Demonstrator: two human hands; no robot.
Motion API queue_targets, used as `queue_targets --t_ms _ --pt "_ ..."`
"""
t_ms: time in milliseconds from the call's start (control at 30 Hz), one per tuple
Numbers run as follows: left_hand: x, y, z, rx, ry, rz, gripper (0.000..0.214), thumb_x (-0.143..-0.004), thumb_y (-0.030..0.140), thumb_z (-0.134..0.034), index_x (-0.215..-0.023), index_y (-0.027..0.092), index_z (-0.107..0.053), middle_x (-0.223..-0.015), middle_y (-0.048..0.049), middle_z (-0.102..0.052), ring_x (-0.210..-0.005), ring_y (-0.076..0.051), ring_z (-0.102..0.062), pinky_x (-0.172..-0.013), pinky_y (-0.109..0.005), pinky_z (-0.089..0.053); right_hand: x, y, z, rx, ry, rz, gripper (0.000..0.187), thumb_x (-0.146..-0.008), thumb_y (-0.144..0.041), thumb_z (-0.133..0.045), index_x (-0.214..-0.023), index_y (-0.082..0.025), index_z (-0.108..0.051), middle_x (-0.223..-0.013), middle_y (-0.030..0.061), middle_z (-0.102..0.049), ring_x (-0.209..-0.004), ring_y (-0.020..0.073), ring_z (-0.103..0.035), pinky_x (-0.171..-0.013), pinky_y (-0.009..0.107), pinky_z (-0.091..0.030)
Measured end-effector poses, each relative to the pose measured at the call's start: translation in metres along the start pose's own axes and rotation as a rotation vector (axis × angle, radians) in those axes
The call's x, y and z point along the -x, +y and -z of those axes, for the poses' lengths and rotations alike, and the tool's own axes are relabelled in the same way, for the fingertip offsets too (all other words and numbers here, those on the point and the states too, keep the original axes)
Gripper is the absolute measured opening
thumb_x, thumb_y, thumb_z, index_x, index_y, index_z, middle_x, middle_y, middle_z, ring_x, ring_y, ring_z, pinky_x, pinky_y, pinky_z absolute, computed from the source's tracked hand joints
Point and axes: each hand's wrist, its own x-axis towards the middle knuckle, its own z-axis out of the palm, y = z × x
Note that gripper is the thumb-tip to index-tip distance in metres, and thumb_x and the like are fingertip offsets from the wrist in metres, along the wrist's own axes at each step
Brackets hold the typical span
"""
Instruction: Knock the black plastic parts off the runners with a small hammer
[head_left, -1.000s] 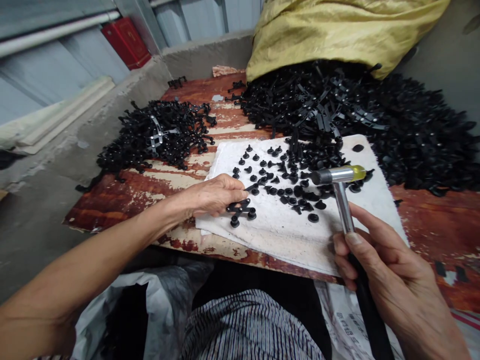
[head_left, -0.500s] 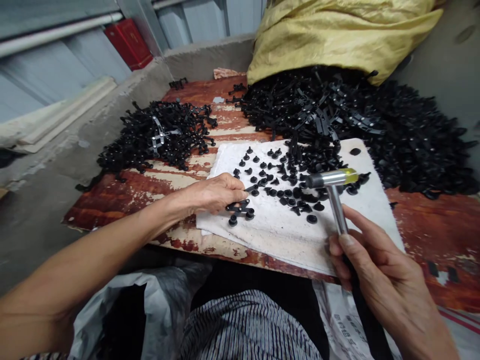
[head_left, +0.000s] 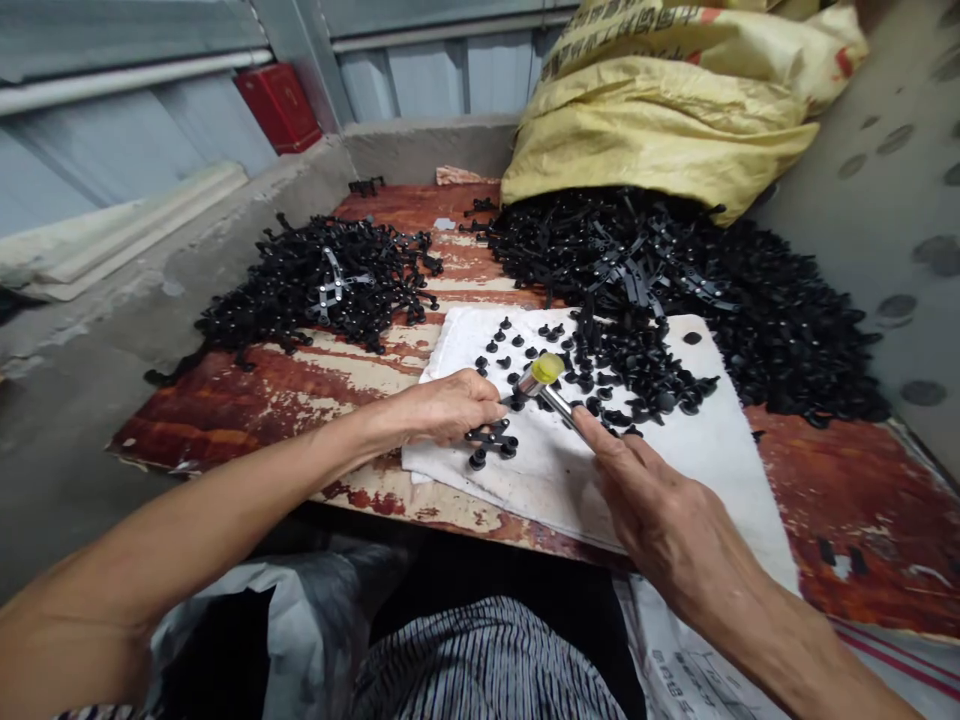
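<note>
My left hand (head_left: 442, 408) rests on a white cloth (head_left: 675, 470), its fingers closed on a black cross-shaped plastic piece (head_left: 491, 441) with round ends. My right hand (head_left: 652, 500) grips a small hammer (head_left: 544, 380) with a metal shaft and a yellow-tipped head. The hammer head sits low over the cloth, right beside my left fingertips and the cross piece. Several small black round caps (head_left: 525, 350) lie scattered on the cloth behind the hammer.
A big heap of black plastic parts (head_left: 712, 290) spills from a yellow sack (head_left: 660, 130) at the back right. A smaller heap of black cross pieces (head_left: 322, 285) lies at the left on the worn red board (head_left: 255, 400). A red box (head_left: 281, 105) stands by the wall.
My right hand has swung the hammer down and to the left, from raised over the caps to beside my left fingers. The view has tilted up a little.
</note>
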Motion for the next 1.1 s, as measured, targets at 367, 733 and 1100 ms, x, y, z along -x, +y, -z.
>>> queue_targets --t_ms 367,733,1100 --pt "-0.007 -0.012 0.000 0.009 -0.025 -0.047 0.032 -0.087 0.032 -0.057 -0.060 0.020 -0.046 -0.046 0.0049 -0.044 -0.033 -0.005 -0.027 -0.035 -0.022 -0.013 0.002 -0.002 -0.004 -0.034 0.071 -0.042 0.067 -0.093 -0.010 -0.043 -0.156 -0.030 -0.033 -0.092 0.0084 -0.067 -0.062 0.0200 -0.063 -0.051 0.030 -0.054" --pt "0.018 0.003 -0.013 -0.108 -0.242 -0.268 0.030 -0.089 0.029 -0.051 -0.062 0.018 -0.045 -0.055 0.0058 -0.040 -0.047 -0.006 -0.034 -0.044 -0.020 -0.025 -0.025 -0.011 0.003 -0.490 0.105 -0.426 0.020 -0.087 -0.039 -0.063 -0.098 -0.023 -0.067 -0.068 -0.0001 -0.062 -0.057 0.0158 -0.058 -0.049 0.025 -0.049" --pt "0.031 -0.017 -0.018 0.067 0.092 -0.259 0.040 -0.093 0.054 -0.045 -0.092 0.016 -0.056 -0.089 -0.0055 -0.063 -0.071 -0.013 -0.059 -0.055 -0.021 -0.043 -0.003 -0.012 -0.008 -0.887 0.161 -0.793 0.038 -0.076 -0.055 -0.072 -0.085 -0.022 -0.057 -0.044 -0.0098 -0.045 -0.032 0.0079 -0.035 -0.032 0.019 -0.029"
